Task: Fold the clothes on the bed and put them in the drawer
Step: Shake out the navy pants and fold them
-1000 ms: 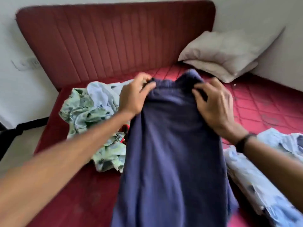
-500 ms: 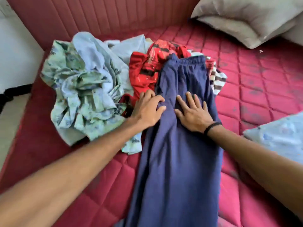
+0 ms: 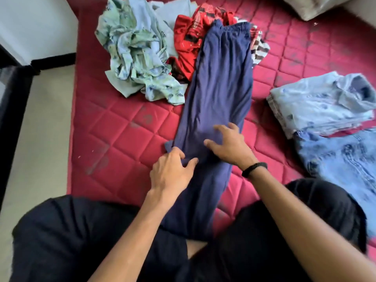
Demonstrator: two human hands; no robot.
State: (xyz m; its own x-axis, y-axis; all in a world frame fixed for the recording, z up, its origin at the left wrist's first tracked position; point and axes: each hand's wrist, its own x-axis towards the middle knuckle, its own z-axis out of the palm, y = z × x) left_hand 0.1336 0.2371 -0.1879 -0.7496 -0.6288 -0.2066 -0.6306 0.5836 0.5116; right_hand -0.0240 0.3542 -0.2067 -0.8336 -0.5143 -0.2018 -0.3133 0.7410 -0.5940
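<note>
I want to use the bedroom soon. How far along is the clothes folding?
Done: a folded pale blue shirt sits on a small stack at the right of the bed. In hand: navy trousers lie stretched out, left hand gripping their edge, right hand resting flat on them. Left: the crumpled green and red pile, the jeans, and putting everything away; no drawer is in view.

red mattress point(image 3: 122, 135) | navy trousers point(image 3: 221, 82) | crumpled pile point(image 3: 138, 53) | folded shirts point(image 3: 317, 102)
</note>
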